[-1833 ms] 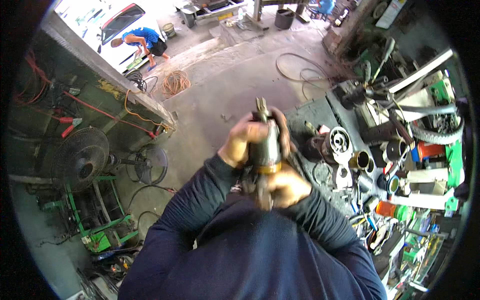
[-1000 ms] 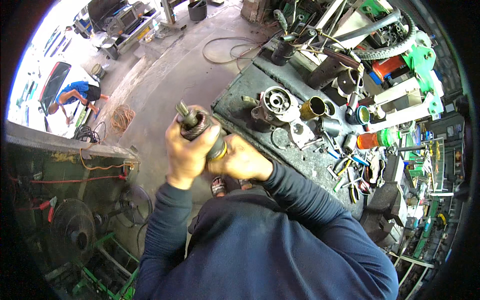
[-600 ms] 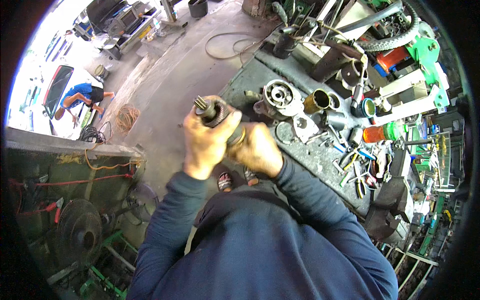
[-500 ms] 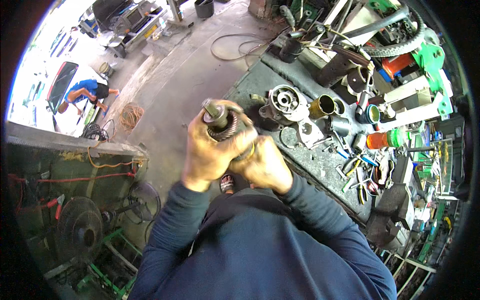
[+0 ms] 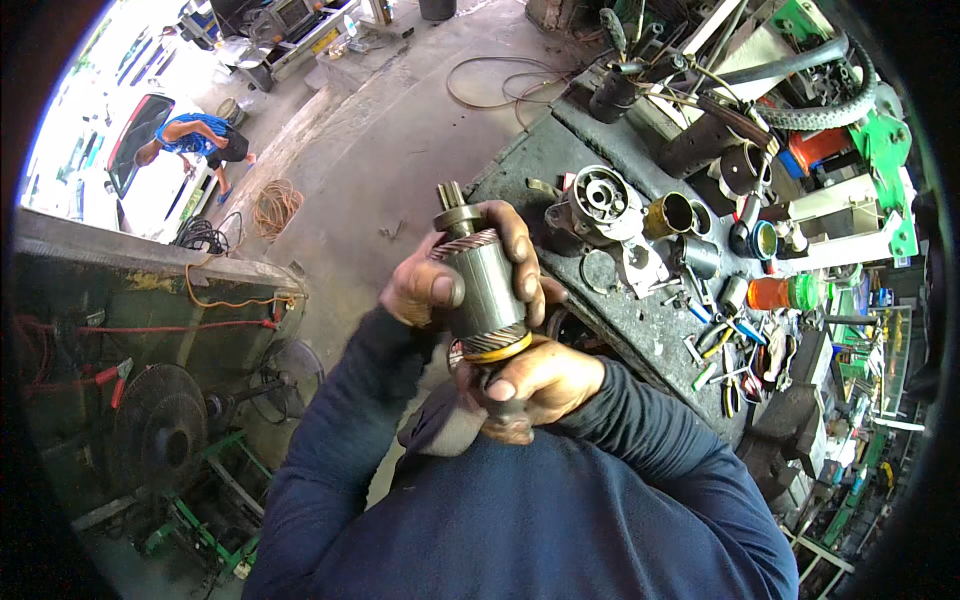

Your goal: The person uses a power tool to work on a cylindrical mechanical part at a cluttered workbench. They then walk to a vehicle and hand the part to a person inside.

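Note:
Held before my chest is a starter motor armature (image 5: 485, 290): a steel cylinder with slanted copper windings at both ends, a toothed shaft on top and a yellow band at the bottom. My left hand (image 5: 425, 283) is closed round its upper part, thumb on the near face and fingers wrapped over the right side. At the lower end, just under the yellow band, my right hand (image 5: 555, 380) grips it with bent fingers, which hide that end. A greyish cloth (image 5: 445, 428) shows beside the right hand, against my dark shirt.
To the right stands a dark workbench (image 5: 650, 335) bearing a metal housing (image 5: 603, 197), a brass-coloured ring (image 5: 668, 214), a green-lidded jar (image 5: 785, 293) and several hand tools. A fan (image 5: 170, 430) is at lower left. Another person (image 5: 200, 140) bends beside a car at far left.
The armature has tilted from pointing up at me to lying lengthwise in view, showing its side. My right hand has moved down to its lower end. The other person has shifted slightly.

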`<state>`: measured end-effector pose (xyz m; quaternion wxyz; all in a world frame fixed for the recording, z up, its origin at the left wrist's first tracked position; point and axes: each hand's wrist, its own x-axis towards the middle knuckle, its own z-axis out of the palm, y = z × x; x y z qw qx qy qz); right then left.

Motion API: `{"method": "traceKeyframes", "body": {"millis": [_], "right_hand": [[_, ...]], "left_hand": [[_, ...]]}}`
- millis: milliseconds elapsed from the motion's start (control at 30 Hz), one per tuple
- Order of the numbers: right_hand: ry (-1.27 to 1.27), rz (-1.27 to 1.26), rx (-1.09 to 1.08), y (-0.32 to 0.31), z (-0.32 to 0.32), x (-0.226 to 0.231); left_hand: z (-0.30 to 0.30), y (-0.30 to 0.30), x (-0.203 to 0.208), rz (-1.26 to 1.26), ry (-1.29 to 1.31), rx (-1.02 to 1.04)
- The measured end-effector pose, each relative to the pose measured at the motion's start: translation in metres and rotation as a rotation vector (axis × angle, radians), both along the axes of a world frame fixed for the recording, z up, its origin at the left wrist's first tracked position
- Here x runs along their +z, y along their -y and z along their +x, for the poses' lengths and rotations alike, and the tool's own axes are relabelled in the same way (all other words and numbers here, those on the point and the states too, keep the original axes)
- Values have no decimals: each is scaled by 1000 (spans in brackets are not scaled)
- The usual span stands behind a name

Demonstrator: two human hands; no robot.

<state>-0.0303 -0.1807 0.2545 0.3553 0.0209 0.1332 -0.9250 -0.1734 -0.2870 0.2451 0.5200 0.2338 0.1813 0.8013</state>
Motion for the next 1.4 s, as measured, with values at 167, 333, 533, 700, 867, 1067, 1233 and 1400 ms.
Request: {"method": "traceKeyframes", "body": {"millis": [167, 333, 533, 700, 867, 1067, 1233, 1400], "right_hand": [[-677, 1744, -498, -37, -54, -55], [-298, 1398, -230, -13, -32, 5], [-429, 1568, -409, -20, -45, -59], [-475, 1730, -511, -8, -41, -38], [-46, 579, -107, 0, -31, -36], [-423, 1753, -475, -1, -28, -28], [-105, 510, -229, 8, -11, -9], [-427, 1975, -628, -27, -14, -46]], "left_hand": [[-10, -19, -20, -690, -701, 892], [-13, 4, 12, -348, -353, 458], [-22, -5, -42, -490, -125, 527], [-15, -1, -10, -477, -291, 653], [-27, 4, -32, -14, 39, 59], [6, 6, -12, -592, -490, 625], [-31, -2, -18, 9, -31, -233], [20, -19, -18, -494, -830, 637]]}}
